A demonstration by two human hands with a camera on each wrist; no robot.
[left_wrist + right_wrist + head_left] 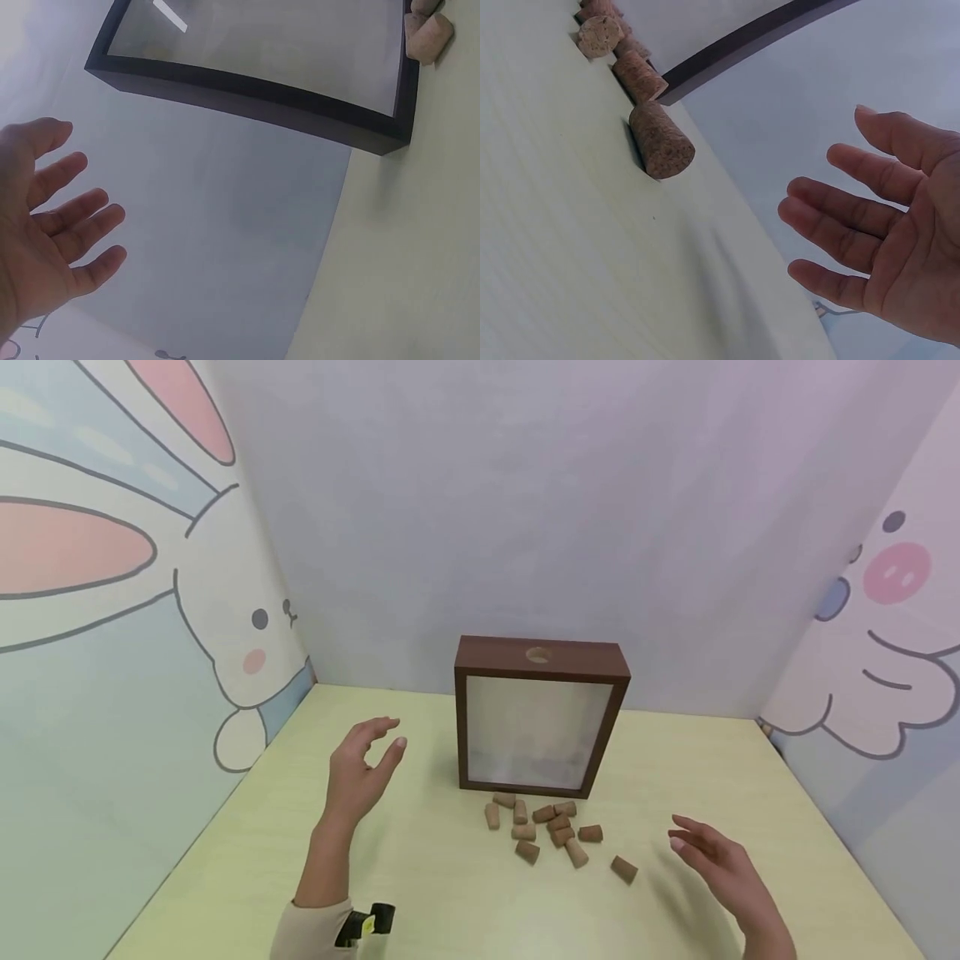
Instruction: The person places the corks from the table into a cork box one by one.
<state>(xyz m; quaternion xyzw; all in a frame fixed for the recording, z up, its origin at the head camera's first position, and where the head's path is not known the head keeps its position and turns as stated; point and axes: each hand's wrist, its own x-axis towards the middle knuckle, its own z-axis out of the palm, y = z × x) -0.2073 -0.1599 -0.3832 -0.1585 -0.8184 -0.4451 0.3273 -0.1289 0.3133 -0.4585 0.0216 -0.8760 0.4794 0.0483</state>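
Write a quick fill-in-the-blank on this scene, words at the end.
1. From the head view, the corks lie on the table in ____ of the box.
2. The round hole is in the box's ____ face.
3. The left grip holds ____.

Missing words: front; top; nothing.

Soft, even light fills the room, leaving a pale sheen on the near table [435, 902] and a faint, blurred shadow by the right hand [723, 868]. I notice the back wall [405, 527] goes pinkish towards the upper right. Both wrist views look dimmer, greyer; a white glare streak marks the panel [262, 45], and the dark frame [742, 45] bows
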